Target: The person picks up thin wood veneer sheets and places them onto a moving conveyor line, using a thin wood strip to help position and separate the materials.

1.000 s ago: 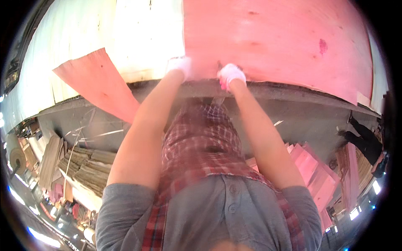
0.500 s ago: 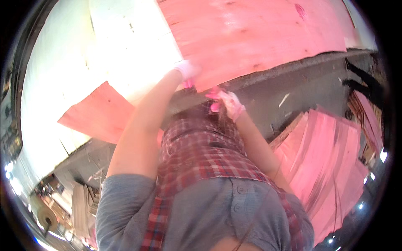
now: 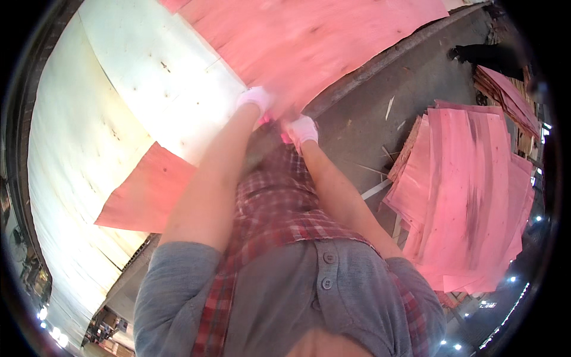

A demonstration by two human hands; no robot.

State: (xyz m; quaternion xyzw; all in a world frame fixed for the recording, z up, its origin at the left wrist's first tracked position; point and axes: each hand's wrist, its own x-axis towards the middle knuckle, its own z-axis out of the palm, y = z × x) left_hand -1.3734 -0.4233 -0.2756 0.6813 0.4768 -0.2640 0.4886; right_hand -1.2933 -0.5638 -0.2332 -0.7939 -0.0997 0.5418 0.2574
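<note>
A large pink wood veneer sheet (image 3: 309, 53) lies over pale veneer sheets (image 3: 160, 77), its near corner reaching in between my hands. My left hand (image 3: 254, 100), in a white glove with pink-stained fingertips, is closed at the sheet's left edge near that corner. On the other side of the corner my right hand (image 3: 302, 129), gloved alike, has its fingers curled in at the near edge. Blur smears the fingertips of both hands and the corner itself. A smaller pink veneer piece (image 3: 146, 193) lies on the pale sheets, left of my left forearm and partly hidden by it.
On the right is a stack of pink veneer sheets (image 3: 464, 190), with another pile (image 3: 508, 98) farther back. Thin wood scraps (image 3: 375, 189) litter the grey floor (image 3: 363, 125). A person's dark-clad leg (image 3: 491, 55) shows at the far right.
My right hand has come up to the pink sheet's corner, nearer my left hand. My left hand stays by the sheet's edge. The whole view has turned, shifting the right-hand stack upward.
</note>
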